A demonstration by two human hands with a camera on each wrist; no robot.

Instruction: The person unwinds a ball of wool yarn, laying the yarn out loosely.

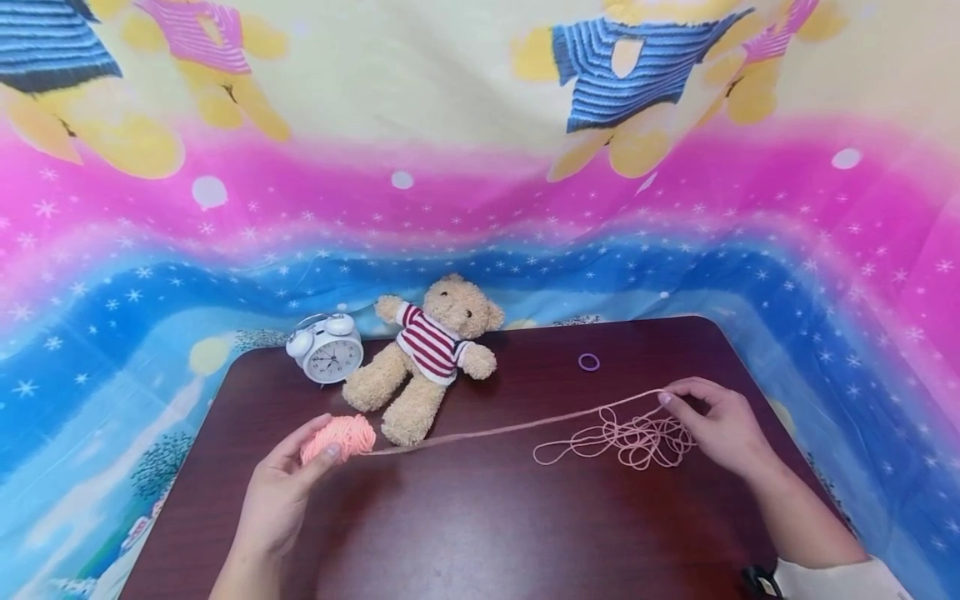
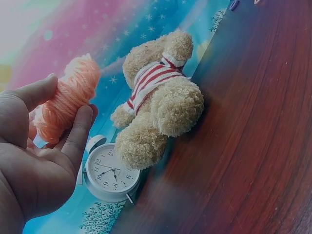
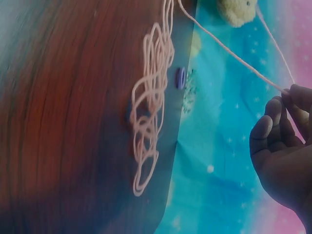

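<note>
My left hand (image 1: 281,487) grips a small wound ball of peach-pink yarn (image 1: 347,437), with thumb and fingers around its sides; the left wrist view shows the same yarn ball (image 2: 68,100) held up off the table. A strand of yarn (image 1: 487,432) stretches from the ball across the table to my right hand (image 1: 716,421). Between thumb and index finger the right hand pinches that strand, as the right wrist view shows at the fingertips (image 3: 287,92). Below the strand, a loose tangle of yarn (image 1: 637,442) lies in loops on the tabletop, just left of the right hand.
A teddy bear (image 1: 431,342) in a red-and-white striped shirt leans at the table's back, beside a white twin-bell alarm clock (image 1: 330,358). A purple ring (image 1: 588,362) lies near the back edge. A printed cloth (image 1: 465,200) hangs behind the dark wooden table (image 1: 465,533).
</note>
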